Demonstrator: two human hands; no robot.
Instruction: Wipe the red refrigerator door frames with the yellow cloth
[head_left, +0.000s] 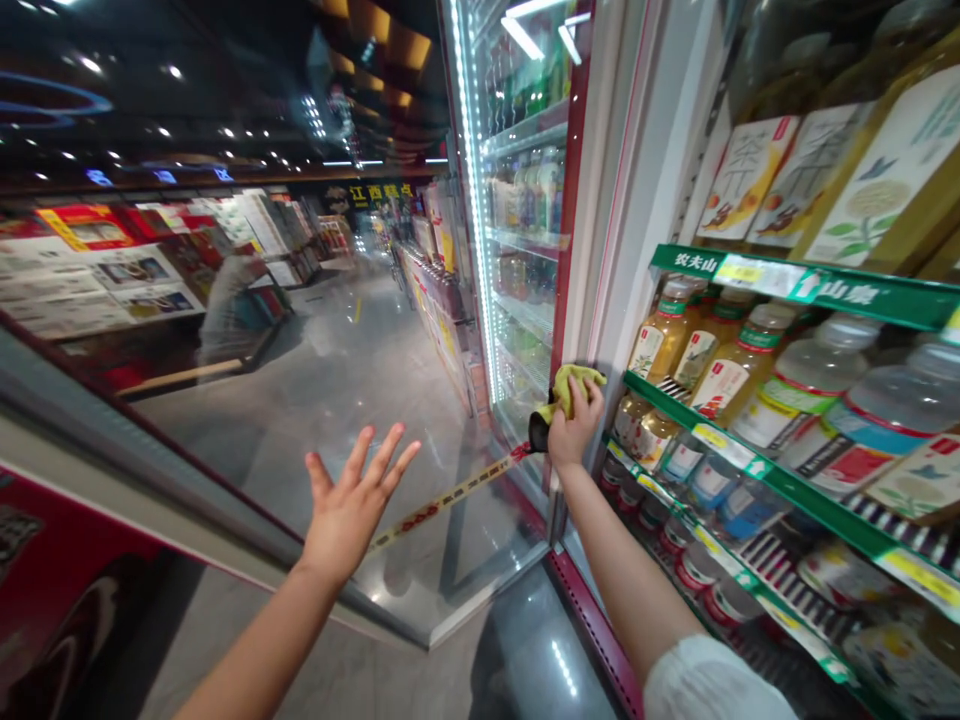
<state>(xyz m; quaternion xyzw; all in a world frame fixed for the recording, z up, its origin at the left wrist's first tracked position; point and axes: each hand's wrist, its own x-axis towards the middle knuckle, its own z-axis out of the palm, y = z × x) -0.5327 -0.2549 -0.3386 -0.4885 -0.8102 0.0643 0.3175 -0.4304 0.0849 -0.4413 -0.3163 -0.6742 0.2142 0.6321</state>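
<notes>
My left hand (pixel 349 515) is spread wide in front of the glass door (pixel 491 580) of a drinks cooler, which stands swung out. Whether its palm touches the pane I cannot tell. My right hand (pixel 574 430) grips a yellow-green cloth (pixel 579 382) at the hinge-side edge of the door, beside the cooler's frame. Just left of those fingers is a black rounded object (pixel 538 430), partly covered by the cloth; its kind is unclear. A pale tape strip with printed writing (pixel 450 497) runs across the glass between my hands.
To the right, cooler shelves with green price rails (pixel 802 285) hold rows of drink bottles (pixel 739 365). Another lit cooler (pixel 525 220) shows behind the glass. Farther off are stacked boxes (pixel 120 270) and a shiny aisle floor (pixel 315 360). A red panel (pixel 52 540) is at lower left.
</notes>
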